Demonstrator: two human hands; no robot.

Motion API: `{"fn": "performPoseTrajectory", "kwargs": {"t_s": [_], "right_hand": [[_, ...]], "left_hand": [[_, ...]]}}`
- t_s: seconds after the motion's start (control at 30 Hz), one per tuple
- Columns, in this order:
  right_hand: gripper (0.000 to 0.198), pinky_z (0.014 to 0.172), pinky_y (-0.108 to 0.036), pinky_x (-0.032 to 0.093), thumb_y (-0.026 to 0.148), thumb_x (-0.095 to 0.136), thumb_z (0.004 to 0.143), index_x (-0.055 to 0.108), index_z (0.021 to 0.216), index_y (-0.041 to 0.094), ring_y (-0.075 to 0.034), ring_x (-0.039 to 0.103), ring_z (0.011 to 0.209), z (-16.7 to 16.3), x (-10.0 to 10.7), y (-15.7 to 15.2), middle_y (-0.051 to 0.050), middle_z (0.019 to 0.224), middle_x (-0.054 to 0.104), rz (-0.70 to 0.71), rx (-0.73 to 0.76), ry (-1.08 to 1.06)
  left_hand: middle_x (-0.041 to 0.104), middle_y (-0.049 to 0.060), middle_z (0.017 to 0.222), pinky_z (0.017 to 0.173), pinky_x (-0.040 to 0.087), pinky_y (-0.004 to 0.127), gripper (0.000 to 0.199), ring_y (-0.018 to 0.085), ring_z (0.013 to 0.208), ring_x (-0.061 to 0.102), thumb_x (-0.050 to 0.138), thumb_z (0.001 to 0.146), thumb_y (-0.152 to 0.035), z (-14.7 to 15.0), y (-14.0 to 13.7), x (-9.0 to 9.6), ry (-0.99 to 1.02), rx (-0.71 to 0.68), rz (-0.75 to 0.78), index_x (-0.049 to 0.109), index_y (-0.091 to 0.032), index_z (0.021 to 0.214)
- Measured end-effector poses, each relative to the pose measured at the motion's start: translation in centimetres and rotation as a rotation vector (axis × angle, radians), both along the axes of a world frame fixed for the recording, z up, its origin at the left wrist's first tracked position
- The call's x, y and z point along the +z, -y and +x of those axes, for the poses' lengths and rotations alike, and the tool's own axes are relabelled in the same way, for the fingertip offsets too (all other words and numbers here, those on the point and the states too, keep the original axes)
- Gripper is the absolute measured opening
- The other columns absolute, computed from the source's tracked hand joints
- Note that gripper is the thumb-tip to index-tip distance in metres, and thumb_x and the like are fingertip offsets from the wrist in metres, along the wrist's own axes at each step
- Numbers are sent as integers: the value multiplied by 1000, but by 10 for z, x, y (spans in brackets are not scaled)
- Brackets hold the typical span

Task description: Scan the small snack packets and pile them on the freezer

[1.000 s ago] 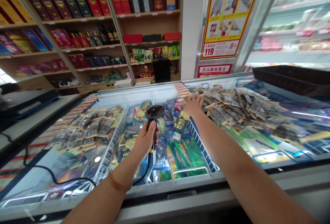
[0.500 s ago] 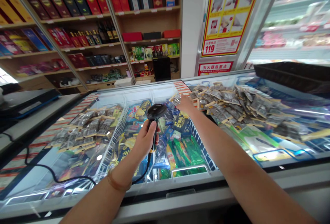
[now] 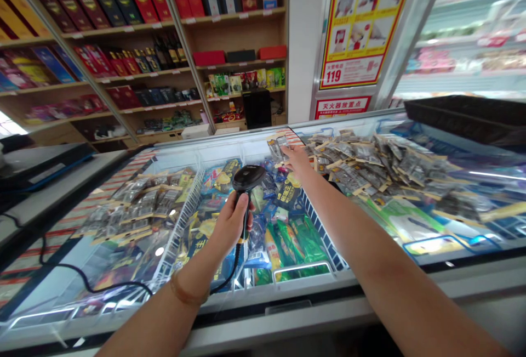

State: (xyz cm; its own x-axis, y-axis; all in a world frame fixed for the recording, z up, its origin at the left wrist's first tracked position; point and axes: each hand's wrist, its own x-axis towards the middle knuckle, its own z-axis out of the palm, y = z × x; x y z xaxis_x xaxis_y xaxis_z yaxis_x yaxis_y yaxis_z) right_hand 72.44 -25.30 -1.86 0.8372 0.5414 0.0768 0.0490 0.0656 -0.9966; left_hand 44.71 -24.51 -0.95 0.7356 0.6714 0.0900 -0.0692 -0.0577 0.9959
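My left hand (image 3: 235,215) is wrapped round the handle of a black barcode scanner (image 3: 248,177), held upright over the middle of the freezer, its cable running down past my wrist. Farther off, my right hand (image 3: 296,159) pinches a small clear packet (image 3: 276,147) with a tan edge and greyish contents I cannot make out. To the right of that hand lies a heap of similar packets (image 3: 361,159) on the glass top. Another pile of such packets (image 3: 143,203) is on the left side.
Below the scanner, a white wire basket (image 3: 181,231) holds colourful frozen-food bags (image 3: 287,242). A black tray (image 3: 464,121) sits at the right back. The scanner cable (image 3: 90,285) trails across the left glass. Shelves of boxes (image 3: 242,14) stand behind the freezer.
My right hand has turned slightly, and the packet in it has been raised a little and tilted more upright. My left hand and the scanner have stayed nearly still.
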Motion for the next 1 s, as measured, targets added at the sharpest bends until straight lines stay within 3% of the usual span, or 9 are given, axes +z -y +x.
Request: {"fn": "performPoseTrajectory", "kwargs": {"t_s": [0.17,0.3,0.4,0.57,1.0], "right_hand": [[38,63,-24,48,48,79,67,55,82,23,-14,65,71,-1,-2,-2,3,78,69,190,79,-230],[27,62,-23,48,31,81,70,59,82,22,-12,64,66,-1,-2,-3,5,72,69,357,115,-421],[14,67,-26,54,18,74,76,64,85,20,-14,68,68,-3,0,-2,2,75,72,385,166,-432],[14,77,-31,59,8,66,82,66,90,19,-16,72,71,-8,1,-3,0,74,74,398,222,-422],[9,83,-34,61,15,66,85,69,92,20,-19,75,84,-16,-2,-9,-2,79,77,493,242,-373]], "left_hand": [[61,-2,78,44,44,22,52,7,48,51,63,81,-70,1,3,4,27,-14,-3,48,-20,88],[60,-2,79,44,44,22,53,6,49,51,63,80,-70,1,3,4,27,-18,4,49,-20,88],[60,-2,80,44,44,22,53,6,49,51,62,81,-70,1,3,3,29,-20,15,49,-20,88],[60,-1,80,43,44,22,53,6,48,50,62,81,-71,1,3,4,23,-34,36,49,-19,88],[55,-5,68,40,39,21,57,6,44,45,61,78,-75,2,6,3,-49,-84,97,49,-20,85]]}}
